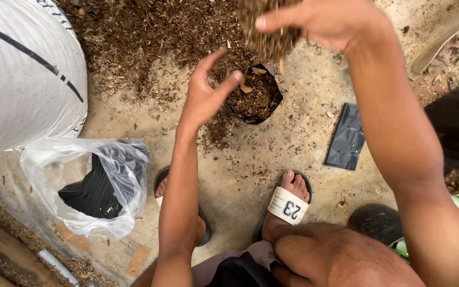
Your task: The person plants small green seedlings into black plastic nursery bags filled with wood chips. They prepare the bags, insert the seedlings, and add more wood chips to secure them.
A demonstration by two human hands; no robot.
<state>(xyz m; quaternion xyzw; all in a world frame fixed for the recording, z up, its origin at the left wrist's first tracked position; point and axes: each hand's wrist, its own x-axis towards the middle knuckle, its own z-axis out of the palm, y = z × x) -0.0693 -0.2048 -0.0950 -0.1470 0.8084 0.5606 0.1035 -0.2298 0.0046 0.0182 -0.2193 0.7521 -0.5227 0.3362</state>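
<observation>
Small black plastic grow bag sits upright on the concrete floor, mouth open, part-filled with brown shredded mulch. Right hand above it, grip closed round a clump of mulch. Left hand at the bag's left rim, fingers spread, holding nothing. Nearby: flat black bag, clear plastic bag of black bags, white woven sack.

Soft, even daylight with faint shadows, sharp focus at centre, wide-angle stretching and slight blur at the edges
</observation>
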